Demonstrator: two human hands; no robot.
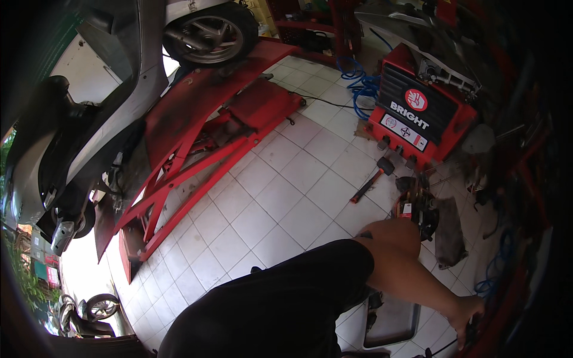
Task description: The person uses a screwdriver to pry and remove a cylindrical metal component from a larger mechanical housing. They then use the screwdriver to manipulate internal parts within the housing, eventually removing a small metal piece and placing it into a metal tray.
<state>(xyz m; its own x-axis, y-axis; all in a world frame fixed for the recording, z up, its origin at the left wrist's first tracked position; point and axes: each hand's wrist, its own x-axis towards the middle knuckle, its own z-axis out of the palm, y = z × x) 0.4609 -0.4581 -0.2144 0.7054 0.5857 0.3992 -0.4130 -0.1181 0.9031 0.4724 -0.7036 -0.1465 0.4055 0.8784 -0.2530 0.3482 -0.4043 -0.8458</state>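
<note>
Nearest to us, a black sleeve fills the lower middle of the frame, and from it our right arm stretches down to the lower right, where our right hand (467,315) curls its fingers around a dark tool (471,335) near the frame's shadowed edge; what kind of tool it is we cannot tell. Our left hand does not show. Just left of the right hand a shallow grey metal tray (392,322) lies on the white tiled floor (280,197). Beyond the elbow sits a cluster of dark, greasy machine parts (418,206), with a grey rag (449,232) beside it. A little farther out, a hammer with a red and black handle (372,180) lies on the tiles. Behind it stands a red and black workshop machine (421,116), a coiled blue air hose (361,86) trailing past it. To the left, a grey scooter (113,101) rests on a red lift ramp (203,125).
</note>
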